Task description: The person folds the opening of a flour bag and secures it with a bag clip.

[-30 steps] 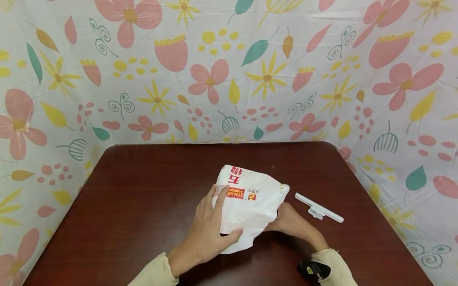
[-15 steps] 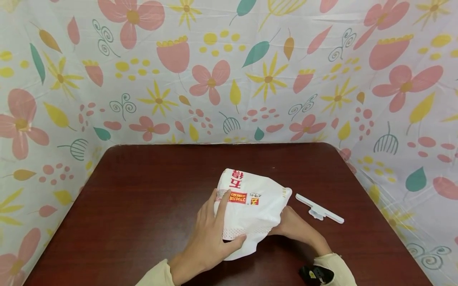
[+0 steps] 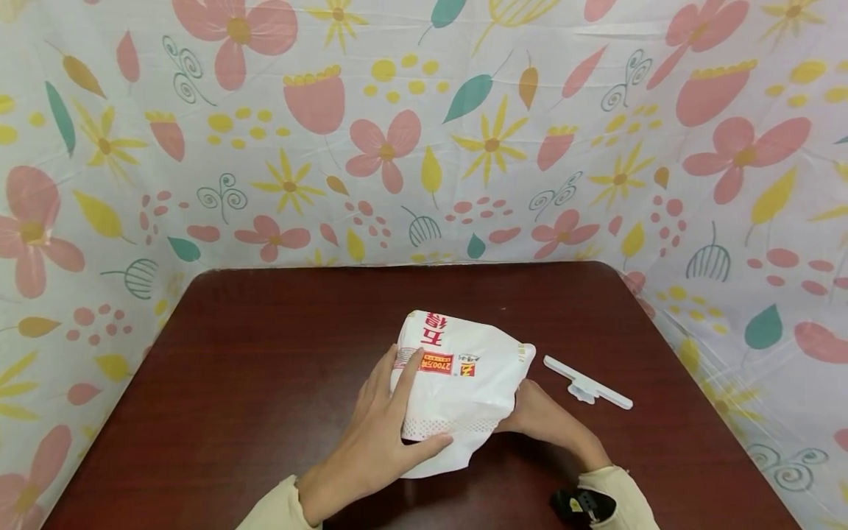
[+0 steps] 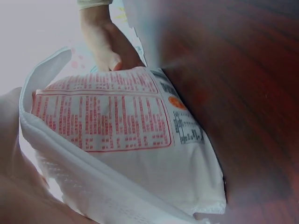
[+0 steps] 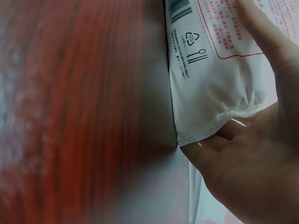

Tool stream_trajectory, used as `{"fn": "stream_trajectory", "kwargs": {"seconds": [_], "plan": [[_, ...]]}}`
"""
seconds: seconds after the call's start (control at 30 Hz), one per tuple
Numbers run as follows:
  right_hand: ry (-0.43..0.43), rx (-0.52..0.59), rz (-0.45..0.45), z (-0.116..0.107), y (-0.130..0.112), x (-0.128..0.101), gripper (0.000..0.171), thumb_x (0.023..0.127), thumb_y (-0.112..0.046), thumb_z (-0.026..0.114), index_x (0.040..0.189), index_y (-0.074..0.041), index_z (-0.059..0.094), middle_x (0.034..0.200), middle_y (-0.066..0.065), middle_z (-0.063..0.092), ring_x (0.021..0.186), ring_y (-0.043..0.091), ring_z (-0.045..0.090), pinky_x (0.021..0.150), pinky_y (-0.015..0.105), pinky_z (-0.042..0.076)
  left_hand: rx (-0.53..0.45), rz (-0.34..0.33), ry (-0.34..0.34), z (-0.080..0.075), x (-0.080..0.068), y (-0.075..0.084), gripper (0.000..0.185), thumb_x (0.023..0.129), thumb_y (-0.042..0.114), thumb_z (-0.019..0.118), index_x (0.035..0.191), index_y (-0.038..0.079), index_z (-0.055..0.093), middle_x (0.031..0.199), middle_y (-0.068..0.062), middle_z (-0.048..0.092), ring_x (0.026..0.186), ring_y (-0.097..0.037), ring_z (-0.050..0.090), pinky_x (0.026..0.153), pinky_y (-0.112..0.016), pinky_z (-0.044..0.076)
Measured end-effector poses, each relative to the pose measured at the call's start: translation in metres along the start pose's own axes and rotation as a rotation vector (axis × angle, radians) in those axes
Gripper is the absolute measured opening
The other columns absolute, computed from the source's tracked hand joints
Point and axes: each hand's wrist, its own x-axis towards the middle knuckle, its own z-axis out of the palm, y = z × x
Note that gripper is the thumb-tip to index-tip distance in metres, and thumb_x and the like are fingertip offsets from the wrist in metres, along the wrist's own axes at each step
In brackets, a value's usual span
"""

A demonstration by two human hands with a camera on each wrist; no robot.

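A white plastic bag (image 3: 464, 375) with red lettering and a small orange-red label lies plump on the dark wooden table, near its middle and toward the near edge. Its upper face shows large red characters; its back face, seen from the wrist views, carries a red-framed block of fine red print, a barcode and a recycling mark. The near end is crumpled, with a dotted seal strip running across it.

Both hands, left hand (image 3: 380, 434) and right hand (image 3: 539, 419), grip a white bag (image 3: 457, 383) beside a white clip (image 3: 587, 383).
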Motion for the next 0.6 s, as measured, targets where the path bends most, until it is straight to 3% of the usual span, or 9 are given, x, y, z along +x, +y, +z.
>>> {"fn": "stream_trajectory", "kwargs": {"seconds": [0.27, 0.43, 0.6], "plan": [[0.064, -0.069, 0.034, 0.001, -0.0025, -0.0018, 0.068, 0.062, -0.048, 0.092, 0.118, -0.024, 0.062, 0.108, -0.012, 0.067, 0.092, 0.006, 0.062, 0.079, 0.029, 0.052, 0.108, 0.023, 0.024, -0.0034, -0.0032, 0.0007, 0.106, 0.079, 0.078, 0.059, 0.161, 0.031, 0.01, 0.167, -0.006, 0.001, 0.152, -0.033, 0.007, 0.111, -0.064, 0.023], [0.089, -0.118, 0.037, 0.001, -0.0065, -0.0028, 0.064, 0.063, -0.047, 0.092, 0.115, -0.024, 0.063, 0.105, -0.012, 0.067, 0.089, 0.005, 0.061, 0.078, 0.029, 0.052, 0.186, 0.081, 0.072, -0.006, -0.0041, 0.0004, 0.103, 0.081, 0.076, 0.059, 0.16, 0.027, 0.017, 0.166, -0.008, 0.005, 0.152, -0.033, 0.002, 0.113, -0.066, 0.014], [0.1, -0.14, 0.029, 0.001, -0.0094, -0.0043, 0.063, 0.064, -0.049, 0.091, 0.116, -0.026, 0.064, 0.106, -0.014, 0.067, 0.094, 0.004, 0.062, 0.083, 0.031, 0.052, 0.204, 0.153, 0.112, -0.0072, -0.0041, -0.0023, 0.098, 0.083, 0.074, 0.057, 0.159, 0.022, 0.024, 0.165, -0.01, 0.012, 0.152, -0.034, 0.007, 0.113, -0.066, 0.012]]}}
